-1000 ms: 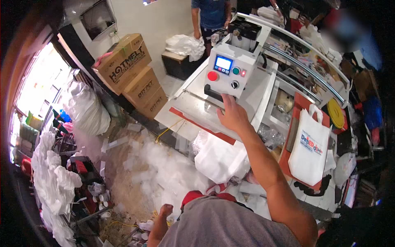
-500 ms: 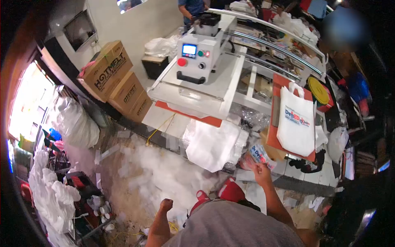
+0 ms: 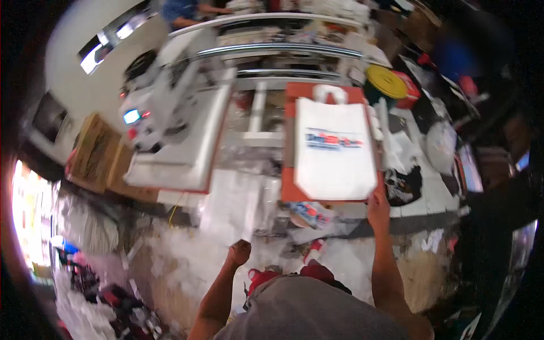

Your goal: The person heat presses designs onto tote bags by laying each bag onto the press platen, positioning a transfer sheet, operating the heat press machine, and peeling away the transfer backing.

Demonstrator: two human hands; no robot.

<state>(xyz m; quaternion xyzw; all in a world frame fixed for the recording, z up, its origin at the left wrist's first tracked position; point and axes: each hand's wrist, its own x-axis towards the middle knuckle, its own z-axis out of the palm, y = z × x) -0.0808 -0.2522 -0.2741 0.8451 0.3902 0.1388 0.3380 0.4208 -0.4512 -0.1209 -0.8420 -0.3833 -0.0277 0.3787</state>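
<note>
A white bag (image 3: 335, 170) with a blue and red print lies flat on an orange-red heat press pad (image 3: 290, 190), its handle pointing away from me. My right hand (image 3: 378, 207) is at the bag's near right corner, fingers closed on the edge, though blur softens the detail. Below the pad's front edge rests a printed film sheet (image 3: 313, 215), untouched. My left hand (image 3: 239, 252) is a loose fist in front of the bench, with nothing visible in it. White sheets (image 3: 229, 201) lie just beyond it.
The heat press (image 3: 170, 141) with its lit screen stands at left on the white frame. Cardboard boxes (image 3: 93, 153) are beside it. A yellow-lidded tub (image 3: 386, 82) sits right of the pad. Another person's blue sleeve (image 3: 184, 11) shows at the back. White material covers the floor.
My right hand has let go of the printed film and moved up to the bag's corner. My view has turned to the right. The left hand stays closed.
</note>
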